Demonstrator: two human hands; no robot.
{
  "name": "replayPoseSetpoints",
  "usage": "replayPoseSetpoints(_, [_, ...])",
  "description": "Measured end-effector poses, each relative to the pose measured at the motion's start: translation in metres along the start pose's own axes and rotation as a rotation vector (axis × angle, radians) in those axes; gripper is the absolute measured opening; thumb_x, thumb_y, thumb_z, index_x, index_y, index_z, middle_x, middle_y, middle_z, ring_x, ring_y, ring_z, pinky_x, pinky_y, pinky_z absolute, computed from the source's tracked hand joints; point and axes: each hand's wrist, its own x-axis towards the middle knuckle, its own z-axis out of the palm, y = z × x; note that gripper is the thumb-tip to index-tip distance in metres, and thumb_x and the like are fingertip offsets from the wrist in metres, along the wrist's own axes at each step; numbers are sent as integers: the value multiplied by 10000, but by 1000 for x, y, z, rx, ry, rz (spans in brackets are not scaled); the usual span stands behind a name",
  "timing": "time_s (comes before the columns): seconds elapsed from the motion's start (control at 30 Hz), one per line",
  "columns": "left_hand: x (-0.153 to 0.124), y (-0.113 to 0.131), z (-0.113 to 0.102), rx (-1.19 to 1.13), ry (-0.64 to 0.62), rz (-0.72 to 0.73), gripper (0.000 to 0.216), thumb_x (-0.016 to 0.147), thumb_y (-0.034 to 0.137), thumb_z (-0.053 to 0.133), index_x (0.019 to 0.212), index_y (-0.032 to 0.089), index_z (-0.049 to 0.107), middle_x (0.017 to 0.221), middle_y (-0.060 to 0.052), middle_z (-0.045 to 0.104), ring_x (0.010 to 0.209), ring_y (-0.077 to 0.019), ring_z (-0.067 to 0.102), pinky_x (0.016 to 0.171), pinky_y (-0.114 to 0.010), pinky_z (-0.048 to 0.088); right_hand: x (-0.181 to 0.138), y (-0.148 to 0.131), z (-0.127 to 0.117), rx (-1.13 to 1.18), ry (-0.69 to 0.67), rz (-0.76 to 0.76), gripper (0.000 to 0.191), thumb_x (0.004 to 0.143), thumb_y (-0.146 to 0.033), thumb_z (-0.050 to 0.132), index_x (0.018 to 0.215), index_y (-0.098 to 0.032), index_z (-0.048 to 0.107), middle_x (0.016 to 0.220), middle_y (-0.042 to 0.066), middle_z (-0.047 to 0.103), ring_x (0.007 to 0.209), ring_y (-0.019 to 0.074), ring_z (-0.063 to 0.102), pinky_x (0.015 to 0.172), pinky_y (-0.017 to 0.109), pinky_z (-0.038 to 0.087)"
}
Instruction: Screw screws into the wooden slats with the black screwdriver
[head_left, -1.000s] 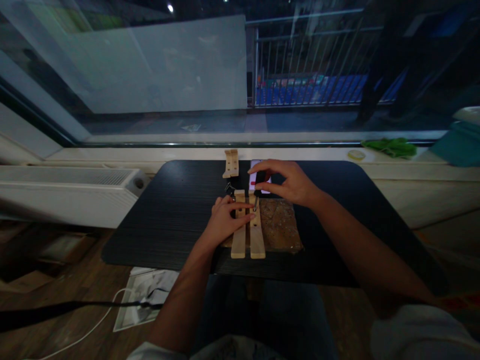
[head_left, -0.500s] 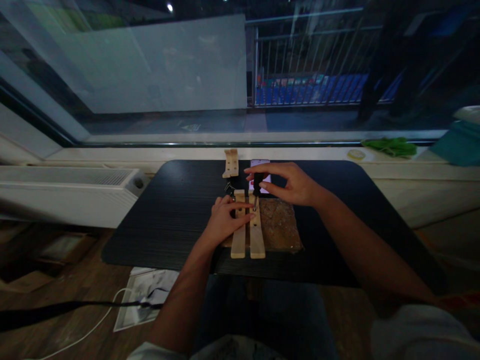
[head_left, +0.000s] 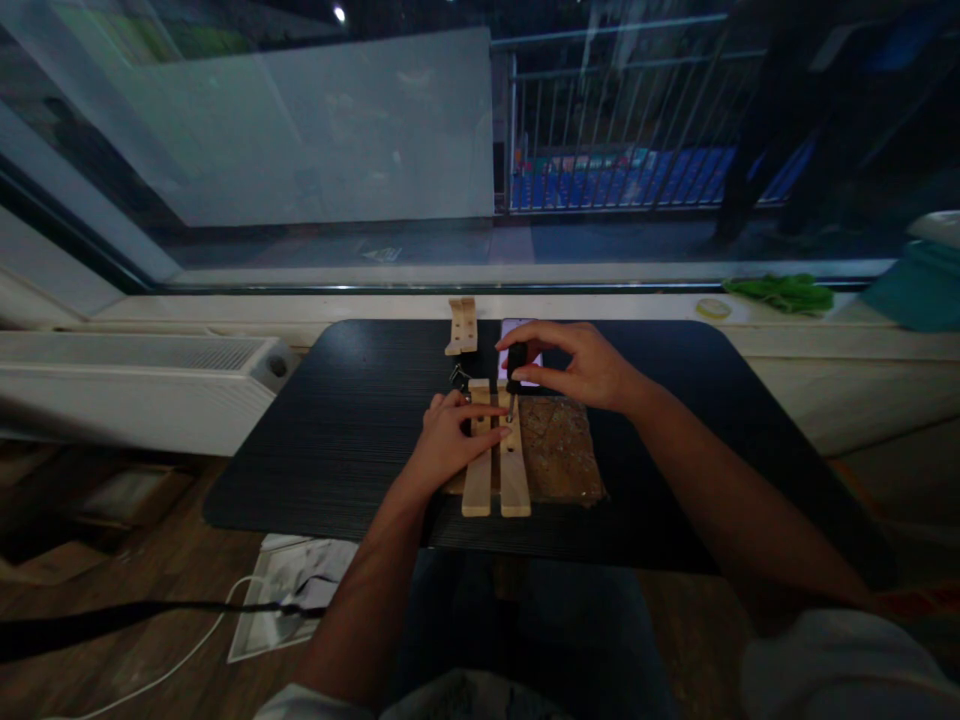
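Observation:
Two pale wooden slats (head_left: 496,468) lie side by side on a brown board (head_left: 559,455) on the black table (head_left: 337,420). My left hand (head_left: 448,440) presses down on the far ends of the slats, fingers laid across them. My right hand (head_left: 585,365) pinches the black handle of a short screwdriver (head_left: 514,368), which stands upright with its tip on the right slat.
A small wooden piece with holes (head_left: 463,326) and a phone with a lit screen (head_left: 517,350) lie at the table's far edge. Small metal hardware (head_left: 458,376) sits near the slats. A white radiator (head_left: 135,385) is at left; green cloth (head_left: 784,293) rests on the sill.
My right hand's fingers have shifted around the screwdriver handle, turning it in place. My left hand has stayed on the slats.

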Motion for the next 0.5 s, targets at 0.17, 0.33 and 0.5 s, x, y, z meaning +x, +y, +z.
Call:
replayPoseSetpoints(0.17, [0, -1, 1, 8, 7, 16, 282, 789, 440, 728, 1052, 341, 752, 897, -24, 526, 921, -225, 496, 923, -430, 394, 0, 2, 2, -3, 20, 37, 281, 833, -334, 689, 1064, -178, 660, 881, 28, 687, 764, 132, 626, 734, 278, 489])
replayPoseSetpoints(0.33, [0, -3, 2, 5, 2, 13, 279, 791, 437, 727, 1058, 359, 745, 937, -25, 546, 944, -233, 496, 924, -436, 394, 0, 2, 2, 22, 31, 71, 275, 815, -344, 701, 1026, -175, 656, 855, 12, 666, 756, 123, 609, 732, 277, 474])
replayPoseSetpoints(0.5, [0, -2, 1, -2, 6, 13, 281, 791, 441, 725, 1058, 358, 746, 974, -28, 570, 948, -235, 502, 928, -437, 394, 0, 1, 3, 10, 36, 74, 272, 812, -316, 700, 1043, -180, 649, 893, 14, 663, 753, 116, 599, 731, 275, 478])
